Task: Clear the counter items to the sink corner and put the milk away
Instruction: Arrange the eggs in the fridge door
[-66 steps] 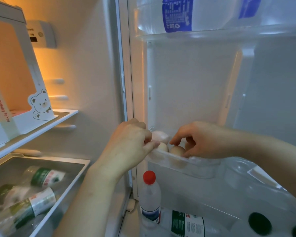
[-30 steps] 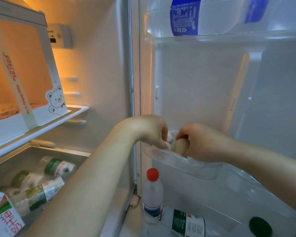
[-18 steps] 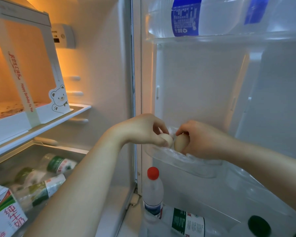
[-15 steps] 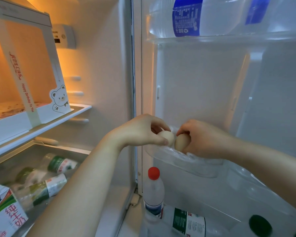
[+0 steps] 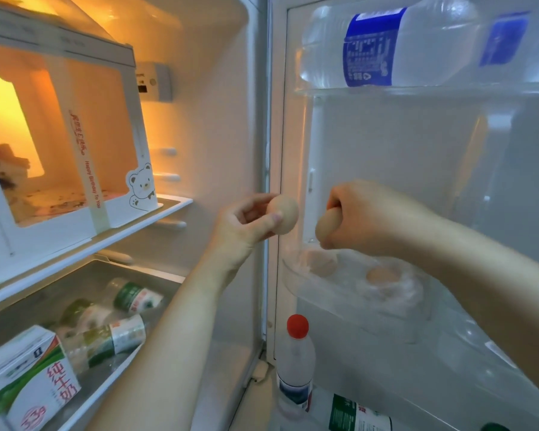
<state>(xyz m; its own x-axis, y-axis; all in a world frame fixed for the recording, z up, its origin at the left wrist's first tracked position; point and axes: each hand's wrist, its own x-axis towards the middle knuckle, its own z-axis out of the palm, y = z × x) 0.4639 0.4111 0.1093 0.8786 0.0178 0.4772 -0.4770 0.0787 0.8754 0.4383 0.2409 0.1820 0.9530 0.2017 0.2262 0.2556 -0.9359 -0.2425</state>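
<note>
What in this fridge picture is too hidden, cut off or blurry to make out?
Head view only:
1. The egg in the right hand: mostly wrapped by that hand.
2. The milk carton: cut off by the left and bottom edges.
3. The egg tray: its cloudy plastic blurs how many eggs it holds.
4. The green-labelled bottle: cut off by the bottom edge.

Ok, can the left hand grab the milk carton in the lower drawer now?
Probably not yet: the left hand grips an egg, so it is occupied. The way down to the milk carton looks free.
</note>
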